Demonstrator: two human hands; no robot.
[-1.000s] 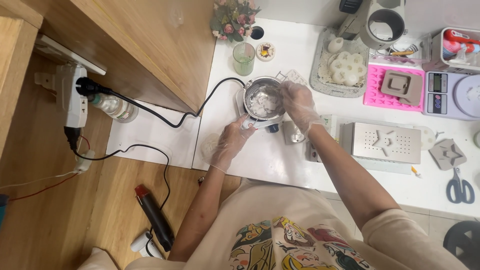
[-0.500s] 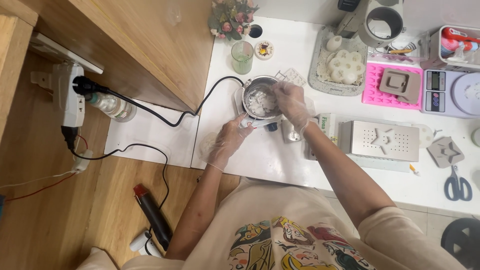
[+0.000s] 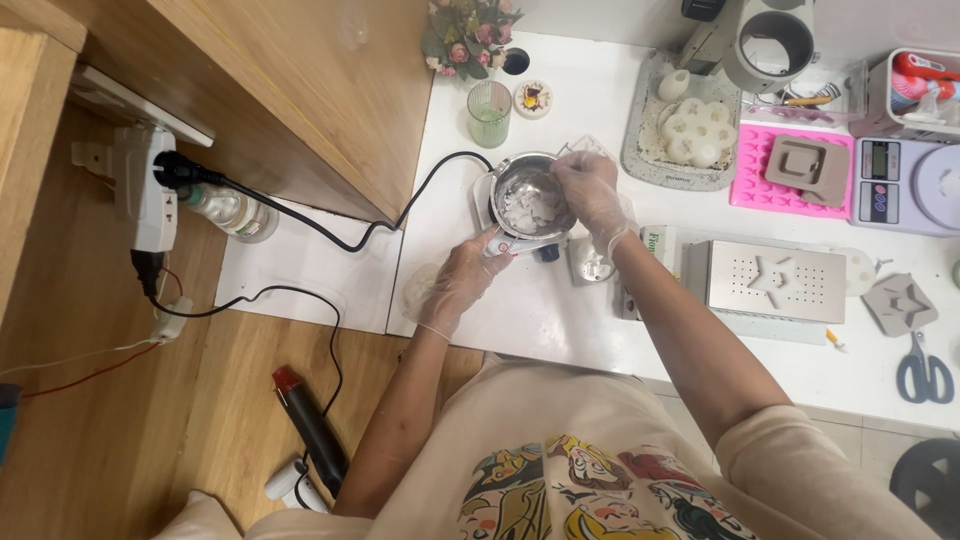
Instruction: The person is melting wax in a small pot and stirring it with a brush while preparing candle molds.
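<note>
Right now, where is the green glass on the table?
In the head view, the green glass stands near the far left edge of the white table, just beyond the metal pot and below the flower bouquet.

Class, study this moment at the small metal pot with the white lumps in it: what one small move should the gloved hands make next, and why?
Probably keep the left hand steadying the handle while the right hand presses down into the white lumps. They lie unbroken in the metal pot, and the right fingertips sit at its rim.
</note>
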